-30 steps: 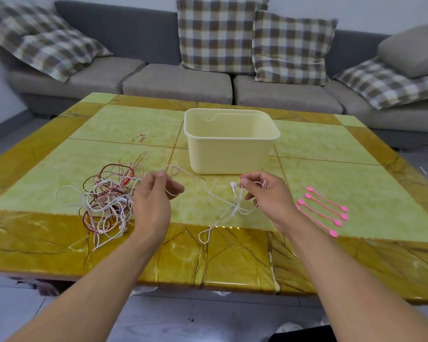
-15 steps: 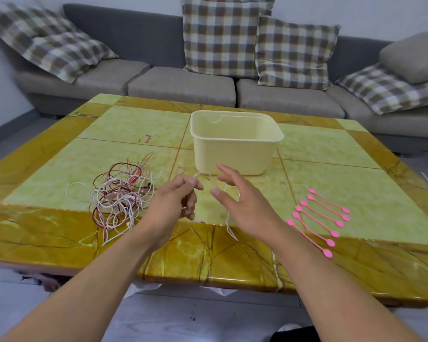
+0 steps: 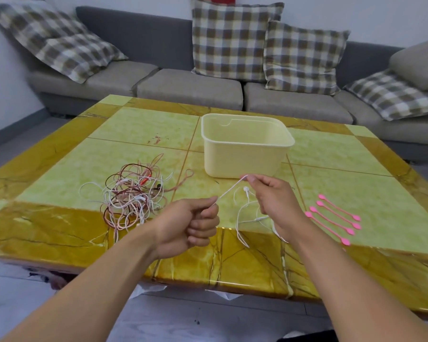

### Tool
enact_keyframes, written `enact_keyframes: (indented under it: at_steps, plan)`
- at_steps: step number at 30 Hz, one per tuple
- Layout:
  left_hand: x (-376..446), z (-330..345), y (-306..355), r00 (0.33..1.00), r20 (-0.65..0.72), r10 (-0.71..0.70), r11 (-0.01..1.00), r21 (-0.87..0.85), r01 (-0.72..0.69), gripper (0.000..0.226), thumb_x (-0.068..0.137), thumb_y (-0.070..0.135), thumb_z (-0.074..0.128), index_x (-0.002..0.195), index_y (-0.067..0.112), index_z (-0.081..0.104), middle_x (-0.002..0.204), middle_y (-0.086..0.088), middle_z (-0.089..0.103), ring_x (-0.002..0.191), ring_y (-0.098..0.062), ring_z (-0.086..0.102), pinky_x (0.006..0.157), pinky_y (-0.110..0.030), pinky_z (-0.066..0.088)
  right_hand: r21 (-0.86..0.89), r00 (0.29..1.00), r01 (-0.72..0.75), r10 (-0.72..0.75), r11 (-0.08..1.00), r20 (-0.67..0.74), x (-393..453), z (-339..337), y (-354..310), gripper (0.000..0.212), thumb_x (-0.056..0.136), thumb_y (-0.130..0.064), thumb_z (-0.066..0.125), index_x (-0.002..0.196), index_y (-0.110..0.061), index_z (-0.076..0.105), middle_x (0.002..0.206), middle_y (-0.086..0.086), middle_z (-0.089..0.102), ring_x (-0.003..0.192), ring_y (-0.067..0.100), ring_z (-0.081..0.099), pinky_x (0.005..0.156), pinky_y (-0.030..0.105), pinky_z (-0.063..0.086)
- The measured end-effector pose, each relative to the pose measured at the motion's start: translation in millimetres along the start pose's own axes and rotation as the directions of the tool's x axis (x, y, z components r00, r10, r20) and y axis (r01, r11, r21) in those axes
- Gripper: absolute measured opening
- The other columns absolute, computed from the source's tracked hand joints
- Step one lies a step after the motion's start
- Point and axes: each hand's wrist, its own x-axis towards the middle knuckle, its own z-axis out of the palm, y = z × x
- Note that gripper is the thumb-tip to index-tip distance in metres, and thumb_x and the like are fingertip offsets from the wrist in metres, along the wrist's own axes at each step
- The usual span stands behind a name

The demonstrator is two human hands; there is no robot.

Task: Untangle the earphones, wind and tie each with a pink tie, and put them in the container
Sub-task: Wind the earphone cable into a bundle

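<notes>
Where the hands had nearly met, they were drawn apart, a white earphone cord (image 3: 229, 190) taut between left hand (image 3: 190, 224) and right hand (image 3: 273, 197), both sets of fingers pinching it above the table (image 3: 59, 233).

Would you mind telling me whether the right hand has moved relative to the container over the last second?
Yes. The right hand has risen toward the container, its fingertips now just below the front wall.

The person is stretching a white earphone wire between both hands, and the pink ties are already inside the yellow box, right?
Not quite. The head view shows the pink ties lying on the table, right of the yellow box, not inside it. The rest holds: the left hand and right hand stretch a white earphone wire between them.
</notes>
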Motion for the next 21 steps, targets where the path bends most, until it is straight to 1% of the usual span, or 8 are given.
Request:
enact_keyframes:
  at_steps: [3,6,9,12,13,15,17,21]
  plan:
    - [2,6,5,0.997,-0.002,0.073,0.993,-0.092,-0.073,0.042,0.1,0.034,0.047,0.063,0.02,0.035,0.057,0.005,0.013,0.051,-0.01,0.009,0.048,-0.026,0.009,-0.038,0.998,-0.051,0.05,0.998,-0.031,1,5,5,0.011,0.099,-0.028,0.065,0.101,-0.024,0.075,0.043,-0.025,0.047,0.042,-0.002,0.046,0.055,0.018,0.028]
    - [3,13,12,0.985,-0.048,0.167,0.966,-0.191,-0.173,0.038,0.1,0.035,0.048,0.066,0.017,0.052,0.056,0.006,0.012,0.051,-0.01,0.007,0.049,-0.026,0.008,-0.037,0.996,-0.083,0.082,0.996,-0.019,2,8,10,0.008,0.096,-0.028,0.068,0.091,-0.023,0.07,0.044,-0.026,0.048,0.043,-0.003,0.042,0.056,0.022,0.026]
    - [5,15,15,0.962,-0.11,0.248,0.933,-0.241,-0.268,0.034,0.103,0.029,0.045,0.094,0.01,0.071,0.057,0.006,0.015,0.052,-0.01,0.009,0.052,-0.026,0.012,-0.147,0.993,-0.07,0.083,0.987,0.088,-2,10,15,0.008,0.094,-0.03,0.072,0.093,-0.023,0.074,0.059,-0.023,0.061,0.043,-0.005,0.047,0.056,0.021,0.029]
    - [10,15,14,0.937,-0.154,0.314,0.911,-0.23,-0.343,0.036,0.106,0.017,0.038,0.127,0.004,0.064,0.061,0.004,0.033,0.055,-0.01,0.031,0.06,-0.025,0.028,-0.361,0.956,0.025,0.083,0.932,0.281,-10,9,19,0.009,0.094,-0.037,0.071,0.097,-0.034,0.08,0.072,-0.016,0.07,0.059,0.003,0.06,0.067,0.022,0.038]
    - [12,15,14,0.928,-0.168,0.333,0.905,-0.221,-0.365,0.036,0.107,0.013,0.036,0.133,0.003,0.059,0.066,0.003,0.046,0.059,-0.01,0.044,0.066,-0.024,0.038,-0.418,0.932,0.074,0.086,0.906,0.351,-13,9,20,0.013,0.096,-0.036,0.069,0.102,-0.036,0.08,0.066,-0.019,0.069,0.06,0.007,0.061,0.069,0.022,0.038]
    - [14,18,14,0.913,-0.187,0.363,0.891,-0.22,-0.399,0.037,0.107,0.005,0.032,0.137,0.0,0.053,0.092,-0.003,0.072,0.087,-0.014,0.07,0.087,-0.027,0.053,-0.506,0.891,0.157,0.099,0.848,0.443,-20,6,16,0.021,0.1,-0.032,0.063,0.115,-0.037,0.076,0.046,-0.02,0.054,0.047,0.007,0.044,0.059,0.021,0.034]
    - [16,18,13,0.904,-0.199,0.379,0.877,-0.234,-0.419,0.037,0.107,-0.001,0.028,0.14,-0.003,0.045,0.122,-0.014,0.071,0.115,-0.026,0.069,0.103,-0.036,0.05,-0.556,0.862,0.21,0.116,0.804,0.494,-27,4,12,0.024,0.102,-0.032,0.06,0.121,-0.039,0.073,0.039,-0.013,0.042,0.045,0.008,0.03,0.05,0.022,0.029]
    - [23,19,6,0.88,-0.297,0.371,0.897,-0.13,-0.423,0.044,0.106,-0.006,0.027,0.15,-0.004,0.034,0.133,-0.013,0.066,0.129,-0.023,0.06,0.115,-0.038,0.042,-0.631,0.836,0.287,0.134,0.72,0.533,-45,-4,0,0.025,0.101,-0.042,0.058,0.123,-0.045,0.07,0.044,-0.009,0.047,0.047,0.01,0.035,0.053,0.028,0.032]
